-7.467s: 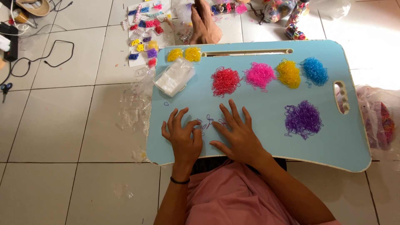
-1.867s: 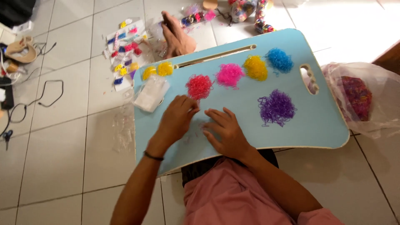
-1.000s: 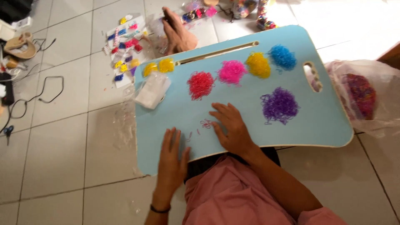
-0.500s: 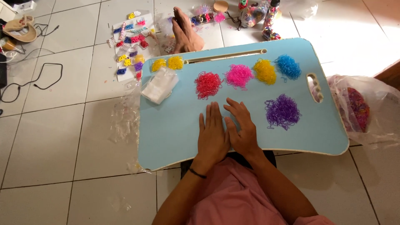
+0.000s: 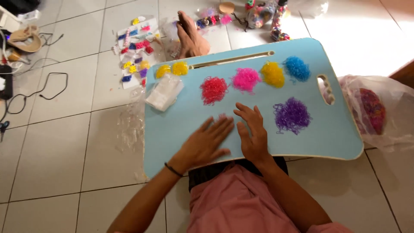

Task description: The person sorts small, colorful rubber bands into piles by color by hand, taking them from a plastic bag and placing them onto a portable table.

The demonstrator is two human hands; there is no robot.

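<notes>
You are pressing your left hand and right hand flat, fingers spread, gripping nothing, on the near part of the blue lap tray. Red pile of small bands is lying just beyond your fingertips; purple pile is sitting right of them.

You sat on a home's white tiled floor; lap tray, cables at 10 o'clock.
</notes>
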